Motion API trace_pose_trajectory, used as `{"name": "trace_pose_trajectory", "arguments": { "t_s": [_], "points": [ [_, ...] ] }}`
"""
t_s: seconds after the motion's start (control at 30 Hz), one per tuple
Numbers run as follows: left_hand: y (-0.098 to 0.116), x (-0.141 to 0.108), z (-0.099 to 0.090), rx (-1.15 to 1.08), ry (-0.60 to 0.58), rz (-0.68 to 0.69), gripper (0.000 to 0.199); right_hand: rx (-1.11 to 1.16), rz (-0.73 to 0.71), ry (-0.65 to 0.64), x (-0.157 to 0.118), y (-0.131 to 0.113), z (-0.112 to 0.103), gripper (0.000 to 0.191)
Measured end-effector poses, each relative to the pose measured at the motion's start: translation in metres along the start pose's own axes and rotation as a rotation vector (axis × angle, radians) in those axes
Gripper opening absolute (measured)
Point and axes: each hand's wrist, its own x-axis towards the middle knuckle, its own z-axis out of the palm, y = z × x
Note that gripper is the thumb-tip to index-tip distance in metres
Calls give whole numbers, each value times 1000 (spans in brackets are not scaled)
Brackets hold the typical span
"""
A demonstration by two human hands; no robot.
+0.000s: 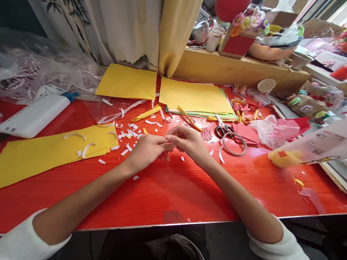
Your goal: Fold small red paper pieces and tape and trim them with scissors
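Note:
My left hand (149, 149) and my right hand (188, 143) meet above the middle of the red table, fingertips pinched together. Between and just below them shows a small red folded paper piece (164, 155), mostly hidden by the fingers. White paper scraps (128, 134) lie scattered beside my left hand. A narrow yellow paper strip (189, 118) lies just beyond my right hand. To the right of that hand are black-handled scissors (222, 130), a roll of clear tape (234, 144) and a stack of red paper squares (246, 134).
Long yellow paper strips (45, 150) and a white device (38, 115) lie at the left. Yellow sheets (195, 96) are stacked at the back. A tilted plastic cup (322, 140) with yellow and red bits stands at the right. Clutter fills the windowsill (210, 66).

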Motion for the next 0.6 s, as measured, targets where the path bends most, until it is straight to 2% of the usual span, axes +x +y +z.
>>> {"name": "trace_pose_trajectory", "arguments": {
  "t_s": [0.1, 0.2, 0.3, 0.37, 0.43, 0.53, 0.6],
  "points": [
    [0, 0, 0, 13, -51, 1, 34, -13, 8, 3, 2, 0, -2, 33],
    [1, -1, 1, 228, -87, 49, 34, -109, 67, -17, 5, 2, -12, 35],
    [-1, -3, 5, 505, 39, 168, 38, -251, 124, -131, 9, 8, -23, 35],
    [-5, -3, 7, 602, 119, 233, 36, -382, 95, -157, 11, 14, -27, 36],
    [-9, -2, 6, 675, 130, 288, 31, -457, 52, -183, 12, 20, -29, 33],
    [-11, 0, -1, 710, 111, 358, 28, -461, 31, -102, 12, 21, -33, 25],
    [-9, 1, -9, 666, 9, 418, 26, -445, 27, 19, 12, 16, -38, 26]
  ]
}}
